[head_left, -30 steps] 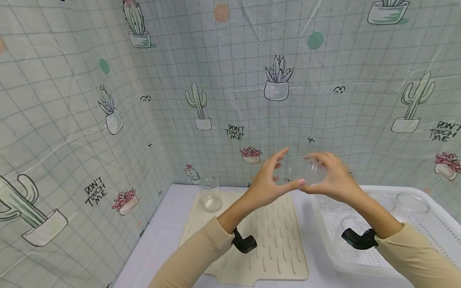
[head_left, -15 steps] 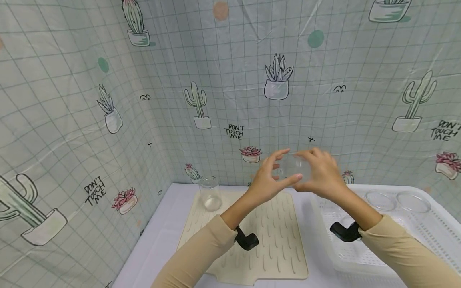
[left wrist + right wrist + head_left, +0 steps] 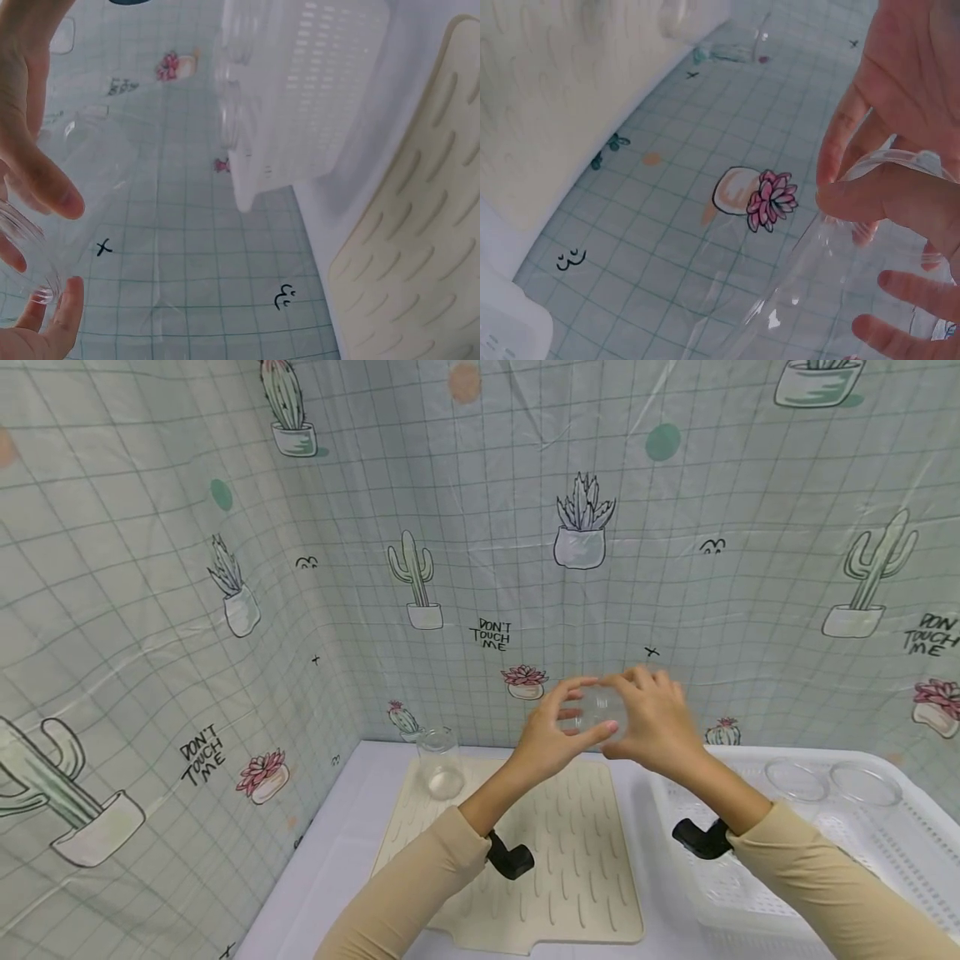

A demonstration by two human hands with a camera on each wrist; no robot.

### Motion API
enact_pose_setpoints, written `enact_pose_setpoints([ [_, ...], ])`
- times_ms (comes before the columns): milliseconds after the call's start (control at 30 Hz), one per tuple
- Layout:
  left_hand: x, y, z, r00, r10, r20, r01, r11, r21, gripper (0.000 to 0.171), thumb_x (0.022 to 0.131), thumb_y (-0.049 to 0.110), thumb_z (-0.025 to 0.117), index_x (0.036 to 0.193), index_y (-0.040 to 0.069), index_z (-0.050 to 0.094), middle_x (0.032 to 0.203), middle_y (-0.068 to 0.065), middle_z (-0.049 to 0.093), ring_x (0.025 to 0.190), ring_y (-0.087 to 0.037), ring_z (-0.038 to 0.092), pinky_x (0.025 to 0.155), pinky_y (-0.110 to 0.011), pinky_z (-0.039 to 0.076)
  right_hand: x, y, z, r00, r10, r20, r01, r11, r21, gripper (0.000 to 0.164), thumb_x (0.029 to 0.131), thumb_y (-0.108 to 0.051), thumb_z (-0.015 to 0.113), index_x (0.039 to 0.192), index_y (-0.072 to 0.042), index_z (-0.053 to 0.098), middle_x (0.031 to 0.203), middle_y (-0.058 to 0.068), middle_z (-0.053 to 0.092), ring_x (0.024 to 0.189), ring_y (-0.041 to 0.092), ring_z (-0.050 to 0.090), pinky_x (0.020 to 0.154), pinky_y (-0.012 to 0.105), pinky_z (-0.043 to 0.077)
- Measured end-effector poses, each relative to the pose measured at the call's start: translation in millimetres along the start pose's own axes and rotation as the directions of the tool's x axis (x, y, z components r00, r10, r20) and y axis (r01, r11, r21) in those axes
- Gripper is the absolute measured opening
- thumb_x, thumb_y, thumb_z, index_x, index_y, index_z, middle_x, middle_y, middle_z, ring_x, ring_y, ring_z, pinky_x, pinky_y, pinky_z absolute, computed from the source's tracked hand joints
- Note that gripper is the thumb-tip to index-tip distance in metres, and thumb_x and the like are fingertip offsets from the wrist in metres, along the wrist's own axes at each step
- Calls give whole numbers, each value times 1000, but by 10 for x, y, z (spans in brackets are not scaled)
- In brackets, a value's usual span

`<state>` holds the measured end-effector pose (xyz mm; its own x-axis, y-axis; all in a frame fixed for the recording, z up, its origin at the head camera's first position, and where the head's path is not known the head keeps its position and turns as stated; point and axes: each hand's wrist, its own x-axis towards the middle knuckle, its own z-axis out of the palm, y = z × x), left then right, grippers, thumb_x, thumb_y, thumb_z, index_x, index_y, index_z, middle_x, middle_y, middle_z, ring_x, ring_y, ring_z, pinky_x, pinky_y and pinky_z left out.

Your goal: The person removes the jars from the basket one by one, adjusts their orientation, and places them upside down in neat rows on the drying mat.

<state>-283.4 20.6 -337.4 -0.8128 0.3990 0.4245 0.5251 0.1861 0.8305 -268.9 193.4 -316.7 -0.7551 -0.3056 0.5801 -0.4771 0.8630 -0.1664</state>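
A clear glass (image 3: 600, 708) is held up above the mat, between my two hands. My right hand (image 3: 648, 718) grips its side, fingers over the top and thumb below. From the other side my left hand (image 3: 551, 727) curls around it, thumb stretched along its near lower side. In the left wrist view the thick round rim of the clear glass (image 3: 30, 244) lies at my left fingertips. The right wrist view shows the clear rim (image 3: 900, 159) among the fingers of both hands.
A ridged beige mat (image 3: 547, 860) lies on the white table (image 3: 337, 877), with another clear glass (image 3: 442, 764) upright at its back left corner. At right stands a white perforated basket (image 3: 693, 893) holding clear round-rimmed glasses (image 3: 866, 783). A cactus-print sheet (image 3: 480, 510) hangs behind.
My right hand has moved left, bringing the clear glass from over the basket's side to my left hand. The left fingers have closed in around it.
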Motion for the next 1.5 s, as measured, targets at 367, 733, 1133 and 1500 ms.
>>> enact_pose_setpoints([
  [367,23,-95,-41,999,-35,29,36,999,-21,52,78,43,71,124,43,47,126,9,46,105,-16,55,75,-29,51,10,-2,15,999,-35,2,35,999,-2,77,47,-18,88,117,-6,58,105,12,51,94,36,43,75,48,34],
  [733,-15,-36,-120,998,-63,20,64,997,-32,54,78,36,73,125,32,49,125,2,49,106,-23,55,74,-31,51,3,63,36,994,-104,-32,105,994,42,85,45,-31,91,119,-8,56,105,11,51,98,35,43,77,49,33],
  [1133,-62,85,-359,999,-48,21,48,998,-38,49,83,25,69,127,26,48,127,-10,48,110,-34,53,76,-31,51,-26,186,-119,984,174,32,-169,875,454,87,58,-36,87,134,-22,46,132,5,43,123,29,34,94,59,26],
  [1500,-62,47,-491,1000,-18,0,18,997,-73,50,84,20,69,129,22,48,126,-9,47,110,-32,53,81,-33,50,-168,196,25,875,436,208,-348,270,898,70,85,-14,67,143,-21,29,145,13,25,133,30,24,107,50,19],
])
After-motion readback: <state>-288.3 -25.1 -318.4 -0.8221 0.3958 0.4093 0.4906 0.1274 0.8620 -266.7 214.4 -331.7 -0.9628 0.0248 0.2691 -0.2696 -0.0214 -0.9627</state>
